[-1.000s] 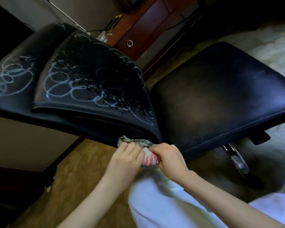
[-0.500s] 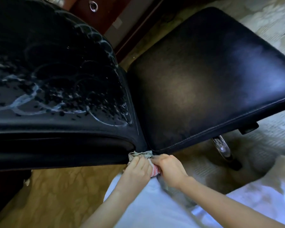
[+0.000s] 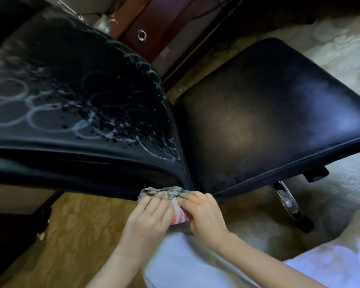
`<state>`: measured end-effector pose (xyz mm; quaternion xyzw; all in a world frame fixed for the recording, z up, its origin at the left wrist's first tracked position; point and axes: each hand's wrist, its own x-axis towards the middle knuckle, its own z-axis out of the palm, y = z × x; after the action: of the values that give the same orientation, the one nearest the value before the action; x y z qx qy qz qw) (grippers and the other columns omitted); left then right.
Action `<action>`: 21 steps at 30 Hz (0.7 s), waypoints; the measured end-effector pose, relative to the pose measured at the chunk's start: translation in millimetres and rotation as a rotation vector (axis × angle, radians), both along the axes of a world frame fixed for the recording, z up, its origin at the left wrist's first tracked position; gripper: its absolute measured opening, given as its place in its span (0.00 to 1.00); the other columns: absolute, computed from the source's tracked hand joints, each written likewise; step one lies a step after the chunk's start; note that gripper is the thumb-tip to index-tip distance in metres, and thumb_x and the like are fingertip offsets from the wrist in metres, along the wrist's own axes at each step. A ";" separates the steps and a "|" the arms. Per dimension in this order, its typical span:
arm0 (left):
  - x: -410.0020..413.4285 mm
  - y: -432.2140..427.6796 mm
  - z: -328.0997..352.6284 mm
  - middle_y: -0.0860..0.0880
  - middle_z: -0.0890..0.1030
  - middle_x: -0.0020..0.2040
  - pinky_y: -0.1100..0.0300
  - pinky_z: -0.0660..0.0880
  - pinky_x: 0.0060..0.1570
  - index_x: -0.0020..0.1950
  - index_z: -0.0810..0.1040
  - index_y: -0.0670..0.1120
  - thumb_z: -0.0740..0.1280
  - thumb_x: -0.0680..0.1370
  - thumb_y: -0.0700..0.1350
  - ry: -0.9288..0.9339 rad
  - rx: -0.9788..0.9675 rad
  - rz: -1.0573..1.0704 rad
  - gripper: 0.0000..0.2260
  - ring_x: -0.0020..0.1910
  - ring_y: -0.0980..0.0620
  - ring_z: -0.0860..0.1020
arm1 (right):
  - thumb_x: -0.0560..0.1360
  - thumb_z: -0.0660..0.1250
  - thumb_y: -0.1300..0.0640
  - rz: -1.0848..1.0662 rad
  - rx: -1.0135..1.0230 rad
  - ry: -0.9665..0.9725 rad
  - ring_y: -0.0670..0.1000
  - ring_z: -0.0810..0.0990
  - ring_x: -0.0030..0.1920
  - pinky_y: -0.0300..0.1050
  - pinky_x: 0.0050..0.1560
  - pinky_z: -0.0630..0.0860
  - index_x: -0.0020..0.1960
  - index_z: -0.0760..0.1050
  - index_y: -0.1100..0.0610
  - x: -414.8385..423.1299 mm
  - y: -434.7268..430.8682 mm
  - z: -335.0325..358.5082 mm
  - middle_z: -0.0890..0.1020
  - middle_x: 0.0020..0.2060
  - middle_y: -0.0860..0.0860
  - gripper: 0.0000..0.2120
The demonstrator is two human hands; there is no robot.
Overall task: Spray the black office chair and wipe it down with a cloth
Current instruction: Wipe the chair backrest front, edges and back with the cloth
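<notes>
The black office chair fills the view, its backrest (image 3: 75,104) at the left and its seat (image 3: 268,125) at the right. White foam rings and dark wet spots cover the backrest. A bunched cloth (image 3: 164,192), grey on top and red-and-white striped below, sits at the bottom of the crease where backrest meets seat. My left hand (image 3: 148,221) and my right hand (image 3: 204,215) both grip the cloth, side by side, pressing it against the chair's lower edge. No spray bottle is in view.
A chrome chair leg (image 3: 287,200) with a black foot reaches down to the right over patterned floor (image 3: 75,235). A dark wooden cabinet with a ring pull (image 3: 142,35) stands behind the chair. My light-clothed lap (image 3: 185,267) is just below the hands.
My view has shifted and pulled back a little from the chair. Both hands stay on the cloth at the crease between backrest and seat, with only small finger movement.
</notes>
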<state>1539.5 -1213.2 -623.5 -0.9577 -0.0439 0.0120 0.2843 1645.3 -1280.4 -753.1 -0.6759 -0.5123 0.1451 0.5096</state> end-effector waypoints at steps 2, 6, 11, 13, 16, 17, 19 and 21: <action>-6.8 -2.3 34.0 0.43 0.84 0.46 0.53 0.70 0.53 0.46 0.84 0.41 0.52 0.81 0.36 -0.046 0.057 0.022 0.20 0.47 0.44 0.83 | 0.67 0.63 0.57 -0.039 0.113 -0.020 0.47 0.80 0.50 0.40 0.42 0.71 0.54 0.80 0.48 -4.9 3.8 30.9 0.82 0.51 0.42 0.17; -20.1 -1.1 92.2 0.45 0.84 0.48 0.52 0.71 0.54 0.47 0.84 0.43 0.58 0.79 0.36 -0.141 0.159 0.028 0.14 0.50 0.46 0.82 | 0.69 0.62 0.56 -0.092 0.284 -0.060 0.46 0.78 0.49 0.41 0.42 0.71 0.55 0.80 0.50 -12.5 6.2 94.1 0.82 0.51 0.42 0.16; -28.7 2.6 152.5 0.46 0.83 0.51 0.52 0.72 0.58 0.49 0.82 0.43 0.59 0.80 0.37 -0.247 0.228 0.023 0.12 0.52 0.46 0.81 | 0.68 0.63 0.55 -0.034 0.392 -0.112 0.46 0.79 0.51 0.45 0.41 0.77 0.59 0.76 0.49 -10.9 15.0 154.8 0.80 0.54 0.42 0.19; -30.3 1.1 172.6 0.45 0.82 0.52 0.52 0.72 0.57 0.50 0.82 0.43 0.60 0.80 0.37 -0.281 0.259 0.022 0.11 0.53 0.46 0.81 | 0.70 0.63 0.53 0.010 0.432 -0.165 0.48 0.79 0.53 0.48 0.42 0.78 0.63 0.74 0.50 -4.6 15.1 171.6 0.80 0.57 0.43 0.21; -33.3 -5.5 202.5 0.44 0.82 0.52 0.51 0.74 0.54 0.51 0.82 0.42 0.61 0.81 0.38 -0.368 0.285 0.034 0.10 0.54 0.45 0.80 | 0.72 0.60 0.56 0.055 0.523 -0.221 0.51 0.79 0.56 0.52 0.46 0.77 0.68 0.72 0.51 5.9 12.7 204.8 0.79 0.61 0.46 0.24; -35.0 -7.3 212.8 0.44 0.82 0.52 0.51 0.73 0.56 0.52 0.82 0.41 0.61 0.81 0.38 -0.400 0.291 0.047 0.10 0.54 0.45 0.79 | 0.70 0.60 0.59 0.055 0.544 -0.245 0.52 0.78 0.56 0.52 0.47 0.76 0.69 0.71 0.51 8.0 12.6 217.6 0.78 0.62 0.46 0.27; -40.7 -8.3 232.8 0.43 0.82 0.53 0.51 0.71 0.59 0.53 0.82 0.41 0.63 0.78 0.39 -0.448 0.312 0.081 0.09 0.55 0.44 0.78 | 0.63 0.64 0.67 0.058 0.562 -0.309 0.53 0.78 0.56 0.51 0.47 0.75 0.70 0.69 0.48 8.5 15.0 243.3 0.77 0.63 0.46 0.36; -47.5 -6.3 252.5 0.43 0.82 0.55 0.50 0.70 0.60 0.55 0.81 0.41 0.61 0.79 0.41 -0.464 0.328 0.105 0.11 0.55 0.43 0.78 | 0.60 0.68 0.70 0.080 0.573 -0.351 0.53 0.77 0.56 0.51 0.48 0.75 0.71 0.67 0.47 5.3 19.9 263.8 0.76 0.64 0.47 0.42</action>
<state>1492.0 -1219.5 -371.0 -0.8726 -0.1584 -0.1999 0.4166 1650.6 -1260.5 -489.4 -0.4993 -0.6383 -0.1033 0.5767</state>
